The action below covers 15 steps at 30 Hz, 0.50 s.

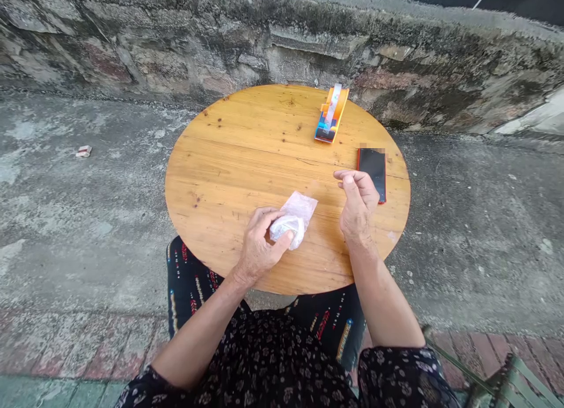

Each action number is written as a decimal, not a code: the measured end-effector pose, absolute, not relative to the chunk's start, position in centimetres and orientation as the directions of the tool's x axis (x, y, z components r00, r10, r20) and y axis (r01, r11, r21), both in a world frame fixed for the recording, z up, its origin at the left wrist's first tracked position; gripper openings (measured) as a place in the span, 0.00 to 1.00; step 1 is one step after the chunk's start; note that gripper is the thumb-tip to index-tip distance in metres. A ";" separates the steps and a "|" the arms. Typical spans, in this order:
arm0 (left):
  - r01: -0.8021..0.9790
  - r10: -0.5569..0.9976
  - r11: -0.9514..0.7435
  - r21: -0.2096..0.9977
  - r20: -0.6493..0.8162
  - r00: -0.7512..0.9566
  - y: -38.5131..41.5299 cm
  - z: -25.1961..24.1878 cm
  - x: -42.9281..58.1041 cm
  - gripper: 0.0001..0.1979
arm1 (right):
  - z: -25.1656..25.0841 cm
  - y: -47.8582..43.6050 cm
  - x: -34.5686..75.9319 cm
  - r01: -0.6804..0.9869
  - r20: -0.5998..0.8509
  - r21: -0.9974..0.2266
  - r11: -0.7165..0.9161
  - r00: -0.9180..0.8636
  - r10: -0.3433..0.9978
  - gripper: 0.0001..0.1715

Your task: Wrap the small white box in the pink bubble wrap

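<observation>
My left hand (262,240) is wrapped around a small bundle in whitish, translucent plastic wrap (288,228) near the front of the round wooden table (229,161). A loose flap of the wrap (300,205) spreads out beyond it on the wood. What the wrap encloses is hidden. Off to the right and apart from the bundle, my right hand (359,202) hovers with thumb and fingers drawn together; whether a thin piece lies in the pinch is too small to make out. Just beyond these fingers lies a phone with a red edge (372,170), partly covered by the hand.
At the far side of the table stands an orange and blue tape dispenser (331,117). A rough stone wall (198,49) runs close behind. On the concrete at left lies a small crumpled packet (83,151). A green slatted chair (511,378) shows at bottom right.
</observation>
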State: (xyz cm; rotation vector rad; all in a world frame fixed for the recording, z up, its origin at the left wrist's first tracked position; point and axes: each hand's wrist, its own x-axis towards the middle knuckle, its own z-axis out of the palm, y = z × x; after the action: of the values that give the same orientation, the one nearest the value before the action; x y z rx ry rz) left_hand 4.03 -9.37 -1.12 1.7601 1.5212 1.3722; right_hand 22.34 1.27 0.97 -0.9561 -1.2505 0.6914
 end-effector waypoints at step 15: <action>0.434 0.913 -0.279 0.856 0.377 -0.157 -10.5 -1.2 3.7 0.10 | 0.5 -7.3 21.6 0.162 0.283 -0.945 0.285 -0.035 0.958 0.10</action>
State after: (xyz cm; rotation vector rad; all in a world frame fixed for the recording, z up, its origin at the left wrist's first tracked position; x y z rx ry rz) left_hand 3.69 -10.55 -1.18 1.6707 1.5262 1.4311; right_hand 21.63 -7.31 0.46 -1.1013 -1.4605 0.9167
